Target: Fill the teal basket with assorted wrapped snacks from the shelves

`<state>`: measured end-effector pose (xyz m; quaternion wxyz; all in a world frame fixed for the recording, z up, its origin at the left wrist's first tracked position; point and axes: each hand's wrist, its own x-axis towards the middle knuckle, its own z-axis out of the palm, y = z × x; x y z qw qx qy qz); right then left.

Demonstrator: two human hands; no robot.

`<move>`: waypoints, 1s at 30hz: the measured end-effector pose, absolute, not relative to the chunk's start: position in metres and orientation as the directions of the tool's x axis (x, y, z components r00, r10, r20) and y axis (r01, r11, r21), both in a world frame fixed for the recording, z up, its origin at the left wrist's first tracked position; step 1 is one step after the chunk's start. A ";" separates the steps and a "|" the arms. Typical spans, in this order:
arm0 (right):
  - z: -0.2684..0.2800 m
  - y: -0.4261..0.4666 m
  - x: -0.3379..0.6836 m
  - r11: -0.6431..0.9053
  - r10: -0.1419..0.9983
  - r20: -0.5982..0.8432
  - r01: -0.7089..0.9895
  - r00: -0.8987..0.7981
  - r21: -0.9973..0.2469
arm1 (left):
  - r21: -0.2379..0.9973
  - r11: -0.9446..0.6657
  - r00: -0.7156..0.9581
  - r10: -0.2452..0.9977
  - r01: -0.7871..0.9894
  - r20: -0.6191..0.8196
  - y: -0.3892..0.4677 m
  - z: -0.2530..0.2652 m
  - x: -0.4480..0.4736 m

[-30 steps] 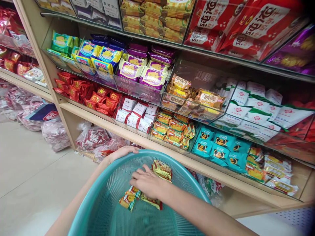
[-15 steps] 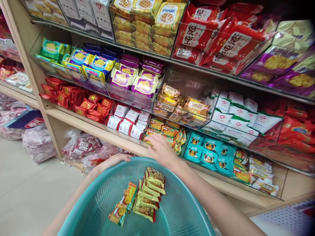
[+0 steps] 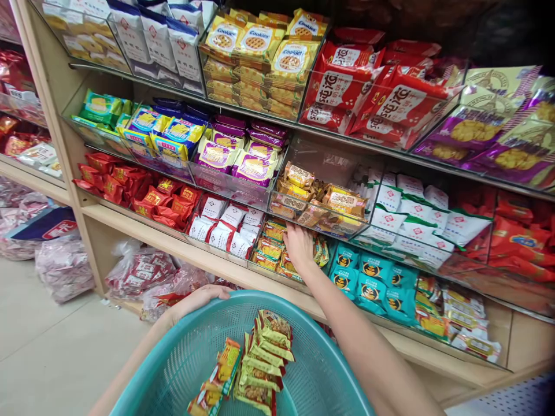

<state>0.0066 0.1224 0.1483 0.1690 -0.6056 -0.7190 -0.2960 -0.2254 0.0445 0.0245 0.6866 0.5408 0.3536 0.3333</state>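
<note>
My left hand is closed over the far left rim of a teal plastic basket, its thumb side toward me. Inside the basket lie a row of yellow-and-red snack packets and a few orange-and-green packets. Beyond the rim, my right hand is down in a clear bin of orange-and-yellow snack packets on the lowest display row. The fingers bend down among those packets; their tips are hidden, so I cannot see whether they grip one.
Just above my right hand juts a clear bin of brown-and-yellow packets. White-and-red packets lie to the left, teal packets to the right. Plastic bags of packets rest under the wooden shelf edge.
My right hand has moved forward from above the basket's far rim into the bin of orange-and-yellow packets. My left hand stays on the rim, and the view has shifted slightly.
</note>
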 end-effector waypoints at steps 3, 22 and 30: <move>0.149 0.126 0.004 0.095 0.773 0.594 0.967 -0.221 0.236 | 0.969 0.231 0.523 0.839 -0.092 -0.151 0.046 0.021 -0.225; 0.148 0.118 0.012 0.130 0.755 0.608 0.965 -0.246 0.229 | 0.975 0.207 0.496 0.856 -0.077 -0.143 0.041 0.030 -0.224; 0.130 0.085 0.035 0.080 0.639 0.733 0.968 -0.234 0.239 | 0.984 0.171 0.500 0.857 -0.041 -0.128 0.042 0.026 -0.227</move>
